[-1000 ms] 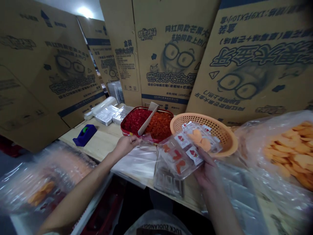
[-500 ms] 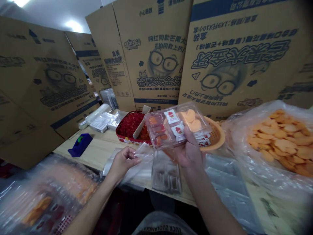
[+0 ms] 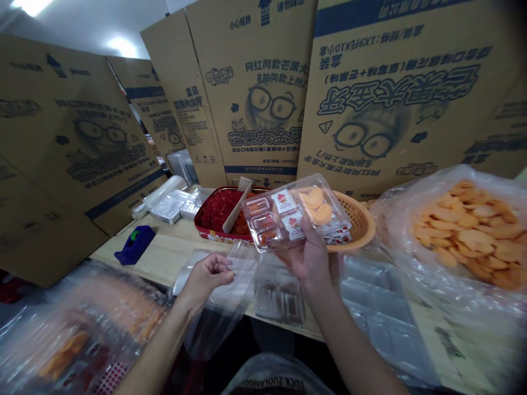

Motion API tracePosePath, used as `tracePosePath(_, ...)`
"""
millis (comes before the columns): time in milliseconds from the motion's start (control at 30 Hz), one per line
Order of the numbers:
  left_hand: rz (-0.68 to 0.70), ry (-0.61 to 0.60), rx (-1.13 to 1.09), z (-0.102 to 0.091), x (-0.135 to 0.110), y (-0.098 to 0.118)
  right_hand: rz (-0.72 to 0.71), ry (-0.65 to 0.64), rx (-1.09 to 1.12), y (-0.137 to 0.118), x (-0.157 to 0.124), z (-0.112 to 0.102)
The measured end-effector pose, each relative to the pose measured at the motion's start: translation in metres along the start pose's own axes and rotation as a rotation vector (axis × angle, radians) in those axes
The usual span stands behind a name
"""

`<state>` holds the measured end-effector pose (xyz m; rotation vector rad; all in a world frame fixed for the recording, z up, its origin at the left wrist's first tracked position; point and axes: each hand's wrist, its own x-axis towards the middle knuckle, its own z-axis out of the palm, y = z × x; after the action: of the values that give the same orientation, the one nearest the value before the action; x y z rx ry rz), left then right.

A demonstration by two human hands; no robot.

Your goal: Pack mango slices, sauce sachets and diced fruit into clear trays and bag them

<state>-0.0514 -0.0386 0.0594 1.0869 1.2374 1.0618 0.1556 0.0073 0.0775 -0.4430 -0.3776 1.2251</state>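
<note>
Gripping clear tray [image 3: 260,214] by near edge in R hand [image 3: 310,252], thumb over top, other fingers mostly hidden underneath. Held up off surface [image 3: 173,238], slightly tilted, in front of orange basket [image 3: 359,241] & covering R part of red tin [image 3: 218,235] in view. In tray, L to R: red-orange pcs in three small compartments, white packets [image 3: 284,201] w/ red print, orange slices [image 3: 319,214]. Pinching clear film [image 3: 233,300] btwn thumb & fingertips of L hand [image 3: 209,274], lower than tray & to its L, not touching it. Hands well apart, both closed on something; film hanging down past surface edge, exact outline hard to tell. On surface below, btwn hands: moulded trays [image 3: 280,288], lying flat. Farther L, blue tape dispenser [image 3: 135,245] w/ green core. To R of R hand, larger clear trays [image 3: 382,318], then plastic bag [image 3: 395,236] of orange slices. At back, printed cardboard boxes [image 3: 259,148], upright. Lower L, plastic-wrapped goods, partly blurred.
</note>
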Motion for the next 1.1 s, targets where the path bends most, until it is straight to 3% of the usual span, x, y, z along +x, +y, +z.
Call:
tracePosePath(233, 0.016, 0.054, -0.066, 0.005, 0.004, -0.007, 0.088, -0.030, 0.054, 0.006, -0.009, 0.008)
tracePosePath(433, 0.069, 0.218, -0.143, 0.000, 0.004, -0.004, 0.179, -0.115, -0.021, 0.002, -0.010, -0.002)
tracePosePath(633, 0.105, 0.268, -0.157, -0.001, 0.002, -0.001, 0.252, -0.163, -0.096, -0.005, -0.008, -0.008)
tracePosePath(767, 0.096, 0.205, -0.125, 0.000, -0.002, 0.004, 0.272, -0.236, -0.114, -0.002, -0.008, -0.011)
tracePosePath(867, 0.026, 0.075, -0.049, -0.002, -0.005, 0.010, 0.283, -0.298, -0.124, 0.003, -0.007, -0.013)
tracePosePath(967, -0.049, -0.046, 0.031, -0.004, -0.006, 0.016, 0.315, -0.284, -0.159, 0.005, -0.007, -0.013)
tracePosePath(1100, -0.070, -0.098, -0.029, -0.005, 0.001, 0.014, 0.375, -0.285, -0.217, 0.010, -0.012, -0.010)
